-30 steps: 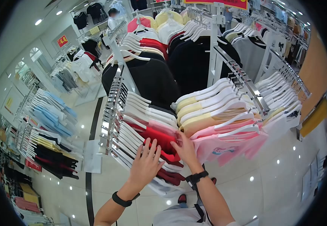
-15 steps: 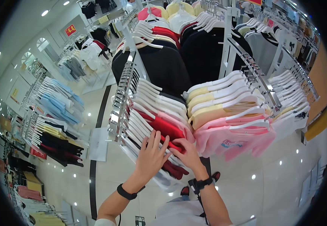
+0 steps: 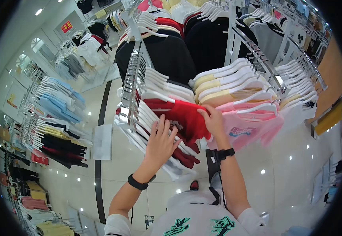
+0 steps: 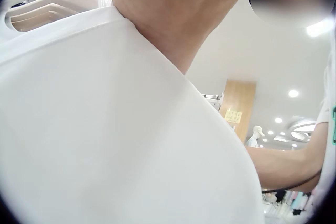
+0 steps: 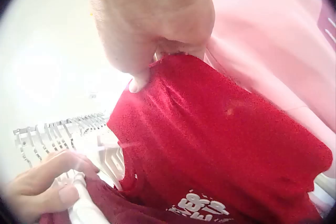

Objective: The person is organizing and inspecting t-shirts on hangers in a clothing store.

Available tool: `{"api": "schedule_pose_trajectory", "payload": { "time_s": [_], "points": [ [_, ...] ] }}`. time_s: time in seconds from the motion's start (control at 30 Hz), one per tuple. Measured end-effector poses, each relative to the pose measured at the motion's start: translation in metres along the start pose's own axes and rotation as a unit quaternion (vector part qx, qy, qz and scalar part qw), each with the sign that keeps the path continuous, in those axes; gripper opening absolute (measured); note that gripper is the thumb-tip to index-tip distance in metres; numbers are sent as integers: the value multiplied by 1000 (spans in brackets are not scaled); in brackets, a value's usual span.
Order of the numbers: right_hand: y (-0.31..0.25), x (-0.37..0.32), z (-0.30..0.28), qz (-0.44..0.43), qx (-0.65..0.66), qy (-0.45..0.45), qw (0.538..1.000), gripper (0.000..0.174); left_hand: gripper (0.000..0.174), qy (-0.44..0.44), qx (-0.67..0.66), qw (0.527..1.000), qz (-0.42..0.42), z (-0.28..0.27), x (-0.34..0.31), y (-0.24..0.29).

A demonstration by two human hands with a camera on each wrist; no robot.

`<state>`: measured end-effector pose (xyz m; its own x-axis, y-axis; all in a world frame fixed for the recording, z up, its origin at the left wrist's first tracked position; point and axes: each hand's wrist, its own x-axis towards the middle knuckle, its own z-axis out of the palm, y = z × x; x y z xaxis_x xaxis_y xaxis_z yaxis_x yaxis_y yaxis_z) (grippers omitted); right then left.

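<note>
A red shirt (image 3: pixel 192 118) with white lettering hangs on the near left rail, its front turned outward. My right hand (image 3: pixel 214 122) pinches its shoulder edge; in the right wrist view that hand (image 5: pixel 152 29) holds the red cloth (image 5: pixel 210 124) between thumb and fingers. My left hand (image 3: pixel 160 143) lies with fingers spread on white hangers and dark red garments (image 3: pixel 184 159). The right wrist view shows the left hand's fingers (image 5: pixel 47 184) touching a white hanger beside dark red cloth. White cloth (image 4: pixel 121 124) fills much of the left wrist view.
Pink shirts (image 3: pixel 241 128) and cream ones hang close by on the right rail (image 3: pixel 263 63). Black tops (image 3: pixel 159 59) hang behind. The left rail's metal end (image 3: pixel 127 114) juts toward me. Other racks stand at far left.
My right hand has moved up and to the right, drawing the red shirt outward so its printed front shows. The left hand stays over the hangers. The view has shifted slightly.
</note>
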<state>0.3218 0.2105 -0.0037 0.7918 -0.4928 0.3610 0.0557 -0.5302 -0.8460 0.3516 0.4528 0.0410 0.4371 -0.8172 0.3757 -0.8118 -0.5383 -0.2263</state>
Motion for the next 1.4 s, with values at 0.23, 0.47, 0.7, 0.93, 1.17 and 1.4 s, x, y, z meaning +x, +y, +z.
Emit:
{"api": "schedule_pose_trajectory", "payload": {
  "time_s": [0.23, 0.47, 0.7, 0.93, 1.17, 1.4],
  "points": [
    [-14, 9, -19, -15, -15, 23, 999, 28, 45, -25, 37, 999, 12, 0, 0, -2],
    [-18, -11, -17, 9, -48, -42, 998, 36, 44, -20, 42, 998, 32, 6, 0, -4],
    [47, -73, 24, 85, -12, -151, 985, 40, 42, -5, 18, 1000, 12, 13, 10, -3],
    [7, -84, 38, 11, 35, 2, 999, 46, 40, 4, 50, 999, -8, 24, 16, 0],
    [-70, -76, 28, -184, 43, 88, 978, 44, 49, 21, -87, 996, -5, 37, 9, 8],
    [-87, -95, 29, -70, 93, -121, 986, 32, 40, -76, -391, 916, 36, -18, -71, 46]
  ]
}}
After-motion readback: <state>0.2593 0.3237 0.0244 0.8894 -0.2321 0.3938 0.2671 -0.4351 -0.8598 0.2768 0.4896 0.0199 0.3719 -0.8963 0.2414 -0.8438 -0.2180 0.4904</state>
